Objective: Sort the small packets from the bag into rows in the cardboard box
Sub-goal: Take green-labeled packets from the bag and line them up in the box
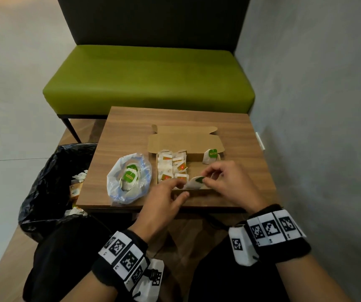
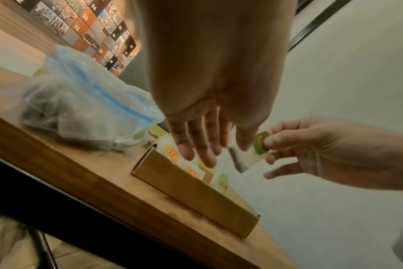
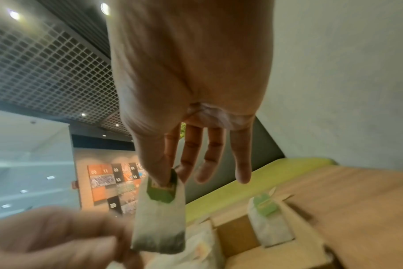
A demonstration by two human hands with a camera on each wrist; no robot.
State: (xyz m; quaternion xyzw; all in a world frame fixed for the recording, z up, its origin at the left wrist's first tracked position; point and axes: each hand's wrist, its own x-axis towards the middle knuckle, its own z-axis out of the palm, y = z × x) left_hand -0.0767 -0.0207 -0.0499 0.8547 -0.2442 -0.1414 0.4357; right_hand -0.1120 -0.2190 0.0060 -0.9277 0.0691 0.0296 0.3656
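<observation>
An open cardboard box [image 1: 194,156] [image 2: 196,196] sits on the small wooden table [image 1: 236,131]. Rows of orange-tagged packets [image 1: 168,168] fill its left part. One green-tagged packet [image 1: 211,156] [image 3: 269,223] leans in the far right corner. My right hand [image 1: 204,180] [image 2: 268,147] [image 3: 170,178] pinches the green tag of another packet [image 1: 193,183] [image 2: 251,156] [image 3: 159,223] above the box's near edge. My left hand [image 1: 180,188] [image 2: 219,152] hovers beside that packet's lower end, fingers straight. The clear plastic bag [image 1: 114,184] [image 2: 81,109], left of the box, holds more green-tagged packets [image 1: 129,176].
A bin lined with a black bag [image 1: 51,182] stands off the table's left edge, with rubbish inside. A green bench [image 1: 149,79] lies beyond the table. A grey wall [image 1: 316,105] runs close along the right.
</observation>
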